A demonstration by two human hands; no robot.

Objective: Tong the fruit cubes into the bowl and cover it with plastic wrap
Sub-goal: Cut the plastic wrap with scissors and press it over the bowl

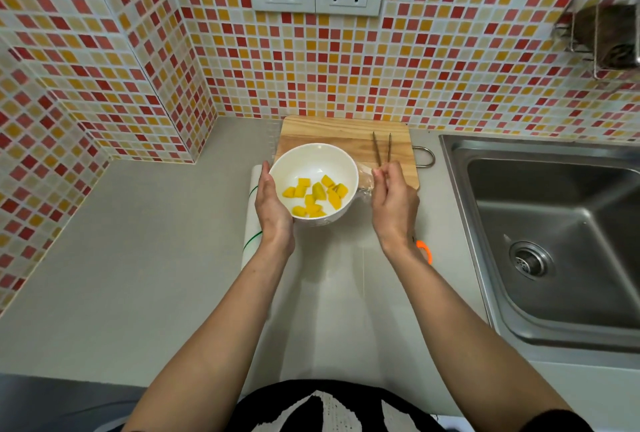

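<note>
A white bowl holds several yellow fruit cubes and sits at the near edge of a wooden cutting board. My left hand grips the bowl's left side. My right hand is just right of the bowl, its fingertips pinched on a crumpled edge of clear plastic wrap against the bowl's right rim. Thin tongs lie on the board beyond my right hand. The white wrap roll lies along the counter, partly under my left wrist.
A steel sink fills the right side, close to my right arm. An orange piece peeks out beside my right wrist. Tiled walls close off the back and the left corner. The grey counter stretches to the left.
</note>
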